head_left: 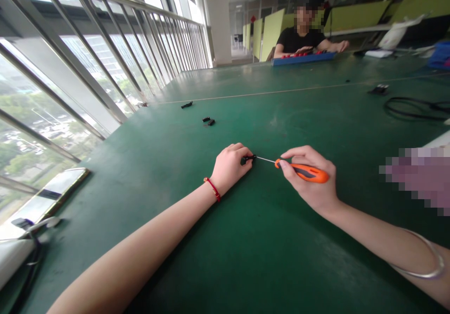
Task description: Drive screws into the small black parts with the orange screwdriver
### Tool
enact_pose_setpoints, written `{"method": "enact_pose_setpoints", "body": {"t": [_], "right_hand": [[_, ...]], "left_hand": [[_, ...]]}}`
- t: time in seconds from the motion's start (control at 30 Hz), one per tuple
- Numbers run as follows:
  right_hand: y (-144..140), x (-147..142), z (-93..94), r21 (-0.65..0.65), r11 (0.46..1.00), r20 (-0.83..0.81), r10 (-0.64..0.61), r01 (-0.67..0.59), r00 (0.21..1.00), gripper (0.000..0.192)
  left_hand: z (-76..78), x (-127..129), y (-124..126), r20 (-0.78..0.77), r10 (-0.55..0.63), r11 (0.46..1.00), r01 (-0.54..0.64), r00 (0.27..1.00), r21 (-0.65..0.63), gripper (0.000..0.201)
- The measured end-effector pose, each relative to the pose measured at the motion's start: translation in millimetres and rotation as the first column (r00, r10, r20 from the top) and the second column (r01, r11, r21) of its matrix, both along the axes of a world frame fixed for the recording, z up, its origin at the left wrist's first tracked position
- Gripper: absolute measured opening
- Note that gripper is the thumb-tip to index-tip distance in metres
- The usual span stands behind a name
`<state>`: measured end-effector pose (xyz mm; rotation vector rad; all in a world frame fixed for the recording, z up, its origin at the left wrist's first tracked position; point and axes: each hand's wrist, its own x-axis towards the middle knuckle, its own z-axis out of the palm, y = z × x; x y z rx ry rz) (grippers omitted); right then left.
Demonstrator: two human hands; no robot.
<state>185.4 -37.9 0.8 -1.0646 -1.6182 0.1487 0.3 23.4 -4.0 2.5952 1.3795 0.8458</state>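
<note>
head view: black parts (208, 121) and cable (415, 109) beyond screwdriver (305, 172)

On the green worktop (246, 257), the left hand (230, 168) pins a small black part (249, 158) between its fingertips, near the middle. The right hand (309, 183) grips an orange-handled screwdriver (304, 172), its thin shaft tip meeting that part. Two more black pieces (208, 121) lie farther toward the window edge. At the far edge a person in black (302, 40) rests both hands on a blue tray (304, 58).
</note>
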Motion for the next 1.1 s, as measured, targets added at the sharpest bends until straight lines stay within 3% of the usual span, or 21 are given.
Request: {"method": "enact_pose_setpoints", "body": {"t": [0.13, 0.27, 0.4, 0.57, 0.7, 0.83, 0.97, 1.1], "right_hand": [[-1, -1, -0.5, 0.086, 0.996, -0.092, 0.032, -0.024, 0.995, 0.038], [-1, -1, -1.1, 0.038, 0.999, -0.001, -0.007, 0.007, 1.000, 0.017], [-1, -2, -1.5, 0.110, 0.994, -0.100, 0.032, -0.021, 0.994, 0.041], [-1, -3, -1.1, 0.039, 0.999, 0.010, 0.010, -0.010, 1.000, 0.022], [-1, -3, -1.2, 0.129, 0.990, -0.087, 0.070, -0.058, 0.994, 0.045], [-2, -2, -1.1, 0.026, 1.000, 0.037, 0.009, -0.010, 0.999, 0.023], [-2, -3, 0.7, 0.104, 0.994, -0.109, 0.043, -0.031, 0.993, 0.042], [-1, -4, 8.7, 0.004, 1.000, -0.028, 0.008, -0.008, 1.000, 0.021]], "left_hand": [[-0.1, 0, -1, 0.000, 0.001, 1.000, -0.001, 1.000, 0.005, 0.011], [-0.4, 1, -1, 0.003, -0.003, 1.000, 0.003, 1.000, 0.007, 0.011], [-0.5, 1, -1, 0.000, -0.011, 1.000, 0.011, 1.000, 0.008, 0.010], [0.2, 1, -2, -0.012, -0.017, 1.000, 0.018, 1.000, 0.019, 0.011], [-0.1, 1, -2, -0.020, -0.020, 1.000, 0.021, 1.000, 0.023, 0.011], [-0.3, 1, -1, -0.027, -0.022, 0.999, 0.023, 0.999, 0.027, 0.011], [-0.2, 1, -1, -0.026, -0.027, 0.999, 0.028, 0.999, 0.022, 0.011], [-0.5, 1, 0, -0.003, -0.059, 0.998, 0.059, 0.998, -0.011, 0.011]]}}
